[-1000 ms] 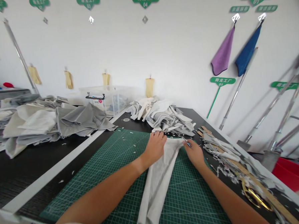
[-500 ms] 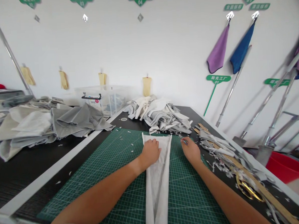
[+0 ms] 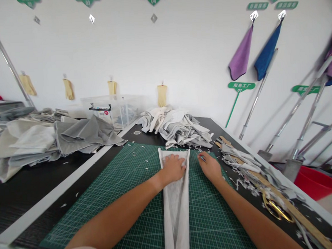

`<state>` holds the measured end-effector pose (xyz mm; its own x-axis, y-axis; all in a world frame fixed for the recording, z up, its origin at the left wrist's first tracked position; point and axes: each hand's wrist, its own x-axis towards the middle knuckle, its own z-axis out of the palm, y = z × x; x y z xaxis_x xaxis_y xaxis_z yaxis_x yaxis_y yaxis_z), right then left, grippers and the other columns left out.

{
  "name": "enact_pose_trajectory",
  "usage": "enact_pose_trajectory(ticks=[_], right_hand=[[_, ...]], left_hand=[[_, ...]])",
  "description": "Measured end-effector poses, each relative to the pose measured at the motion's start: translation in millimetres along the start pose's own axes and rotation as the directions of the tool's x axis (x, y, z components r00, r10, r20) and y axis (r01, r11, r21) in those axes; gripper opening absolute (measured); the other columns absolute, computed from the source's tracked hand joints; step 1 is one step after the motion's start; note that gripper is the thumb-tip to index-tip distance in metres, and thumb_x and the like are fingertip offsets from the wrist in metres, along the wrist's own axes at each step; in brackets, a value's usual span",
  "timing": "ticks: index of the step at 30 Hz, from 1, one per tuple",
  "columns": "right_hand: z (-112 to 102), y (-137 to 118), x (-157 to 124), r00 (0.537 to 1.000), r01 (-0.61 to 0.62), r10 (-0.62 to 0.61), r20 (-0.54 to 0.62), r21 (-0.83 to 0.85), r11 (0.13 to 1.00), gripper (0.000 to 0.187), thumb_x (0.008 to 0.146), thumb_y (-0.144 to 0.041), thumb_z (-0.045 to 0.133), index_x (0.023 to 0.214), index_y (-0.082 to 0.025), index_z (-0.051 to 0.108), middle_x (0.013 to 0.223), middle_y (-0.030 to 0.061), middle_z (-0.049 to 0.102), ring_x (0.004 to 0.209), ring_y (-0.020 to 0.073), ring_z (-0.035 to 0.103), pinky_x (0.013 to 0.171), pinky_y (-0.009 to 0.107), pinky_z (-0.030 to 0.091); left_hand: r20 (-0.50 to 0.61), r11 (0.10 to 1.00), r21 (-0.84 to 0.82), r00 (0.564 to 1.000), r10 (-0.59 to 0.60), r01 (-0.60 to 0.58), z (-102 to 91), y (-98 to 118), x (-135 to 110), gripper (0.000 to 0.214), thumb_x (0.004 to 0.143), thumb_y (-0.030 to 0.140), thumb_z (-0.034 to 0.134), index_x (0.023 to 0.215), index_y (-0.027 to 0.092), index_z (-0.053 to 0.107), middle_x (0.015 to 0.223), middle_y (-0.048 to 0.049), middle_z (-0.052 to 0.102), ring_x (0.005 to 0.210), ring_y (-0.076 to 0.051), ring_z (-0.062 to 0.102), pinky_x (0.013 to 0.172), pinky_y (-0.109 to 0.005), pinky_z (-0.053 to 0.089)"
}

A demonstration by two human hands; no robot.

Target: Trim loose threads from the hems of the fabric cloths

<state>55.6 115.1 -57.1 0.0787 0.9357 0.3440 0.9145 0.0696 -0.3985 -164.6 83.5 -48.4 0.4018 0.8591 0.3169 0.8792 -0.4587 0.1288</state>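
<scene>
Left hand (image 3: 172,168) lies flat on the far end of a long pale grey cloth strip (image 3: 176,209), fingers (image 3: 179,161) open and pressing down, no grip. Right hand (image 3: 209,166) is just right of the strip, fingers (image 3: 203,156) curled. A small tool (image 3: 202,158) with a blue bit sits at the fingertips; too small to tell if it's held. Strip runs lengthwise down a green cutting mat (image 3: 212,218), near end at bottom of frame. Right of mat: cloth scraps (image 3: 240,161), wooden ruler (image 3: 281,196), gold scissors (image 3: 274,209). Upper centre: grey cloth heap (image 3: 180,129). Left: cloth stacks (image 3: 83,134) on a black table (image 3: 38,183). Behind them, plastic bin (image 3: 112,112). Lower right, red bucket (image 3: 316,181).
</scene>
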Motion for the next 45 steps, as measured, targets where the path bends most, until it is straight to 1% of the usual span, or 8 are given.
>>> enact_pose_trajectory(ticks=[5, 9, 15, 20, 25, 29, 37, 45], right_hand=[[0, 1, 1, 1.0, -0.016, 0.016, 0.01, 0.002, 1.0, 0.034, 0.098, -0.048, 0.04, 0.11, -0.028, 0.065, 0.093, 0.0026, 0.072, 0.083, 0.0209, 0.066, 0.063, 0.026, 0.033], [2, 1, 3, 0.999, -0.033, 0.033, 0.025, -0.016, 0.999, 0.035, 0.098, -0.048, 0.04, 0.112, -0.028, 0.066, 0.093, 0.0032, 0.072, 0.086, 0.0214, 0.066, 0.064, 0.026, 0.034], [2, -2, 2, 0.998, 0.049, -0.048, 0.048, -0.013, 0.999, 0.035, 0.099, -0.046, 0.041, 0.119, -0.031, 0.064, 0.1, 0.0018, 0.073, 0.089, 0.0204, 0.066, 0.068, 0.026, 0.038], [-1, -7, -2, 0.984, 0.143, -0.143, 0.103, 0.0, 0.99, 0.037, 0.1, -0.048, 0.037, 0.12, -0.034, 0.065, 0.103, -0.0001, 0.073, 0.092, 0.0202, 0.067, 0.07, 0.026, 0.039], [-1, -8, -1, 0.99, 0.079, -0.065, 0.126, -0.11, 0.991, 0.038, 0.098, -0.051, 0.038, 0.109, -0.032, 0.069, 0.096, 0.0021, 0.073, 0.087, 0.0217, 0.067, 0.066, 0.026, 0.037], [1, -6, 1, 0.996, -0.011, 0.027, 0.084, -0.176, 0.984, 0.035, 0.095, -0.05, 0.042, 0.11, -0.033, 0.068, 0.093, 0.0029, 0.073, 0.085, 0.0234, 0.068, 0.066, 0.028, 0.038], [6, -3, 4, 0.991, -0.095, 0.111, 0.069, -0.208, 0.973, 0.04, 0.095, -0.057, 0.041, 0.111, -0.03, 0.066, 0.093, 0.0052, 0.073, 0.084, 0.0242, 0.068, 0.07, 0.029, 0.041], [7, -3, 5, 0.988, -0.115, 0.137, 0.074, -0.239, 0.964, 0.034, 0.094, -0.051, 0.043, 0.109, -0.029, 0.065, 0.093, 0.005, 0.072, 0.086, 0.0238, 0.069, 0.071, 0.029, 0.042]], left_hand=[[0.042, 0.997, -0.07, 0.999, 0.031, -0.028, 4.2, 7, 27, 0.038, 0.094, 0.03, 0.042, 0.125, 0.024, 0.063, 0.119, -0.0141, 0.06, 0.115, -0.033, 0.051, 0.097, -0.054, 0.042], [0.043, 0.992, -0.084, 0.995, 0.095, -0.091, 8.3, 10, 43, 0.038, 0.092, 0.021, 0.043, 0.123, 0.028, 0.065, 0.112, -0.0109, 0.062, 0.108, -0.03, 0.053, 0.092, -0.047, 0.044], [-0.106, 0.987, -0.056, 0.984, 0.143, -0.149, 16.6, 16, 39, 0.032, 0.094, 0.019, 0.043, 0.113, 0.026, 0.068, 0.111, -0.0103, 0.059, 0.107, -0.027, 0.05, 0.091, -0.042, 0.042], [-0.133, 0.976, -0.056, 0.971, 0.201, -0.209, 19.1, 17, 32, 0.026, 0.094, 0.02, 0.045, 0.107, 0.021, 0.068, 0.108, -0.0103, 0.061, 0.108, -0.026, 0.049, 0.093, -0.041, 0.04], [-0.136, 0.989, -0.069, 0.983, 0.124, -0.135, 26.6, 15, 33, 0.028, 0.092, 0.015, 0.045, 0.11, 0.019, 0.065, 0.11, -0.0088, 0.063, 0.108, -0.026, 0.051, 0.093, -0.04, 0.04], [-0.16, 0.993, -0.071, 0.983, 0.085, -0.097, 29.9, 12, 33, 0.033, 0.095, 0.02, 0.042, 0.121, 0.022, 0.062, 0.115, -0.0089, 0.063, 0.111, -0.026, 0.051, 0.096, -0.041, 0.04], [-0.065, 0.997, -0.03, 0.995, 0.075, -0.077, 28.4, 11, 55, 0.038, 0.088, 0.013, 0.045, 0.119, 0.023, 0.065, 0.113, -0.0109, 0.062, 0.108, -0.028, 0.053, 0.09, -0.04, 0.043], [-0.177, 0.988, -0.151, 0.982, -0.057, 0.03, 46.2, 29, 81, 0.031, 0.09, 0.028, 0.052, 0.118, 0.021, 0.063, 0.115, -0.0118, 0.06, 0.113, -0.029, 0.049, 0.096, -0.042, 0.042]])
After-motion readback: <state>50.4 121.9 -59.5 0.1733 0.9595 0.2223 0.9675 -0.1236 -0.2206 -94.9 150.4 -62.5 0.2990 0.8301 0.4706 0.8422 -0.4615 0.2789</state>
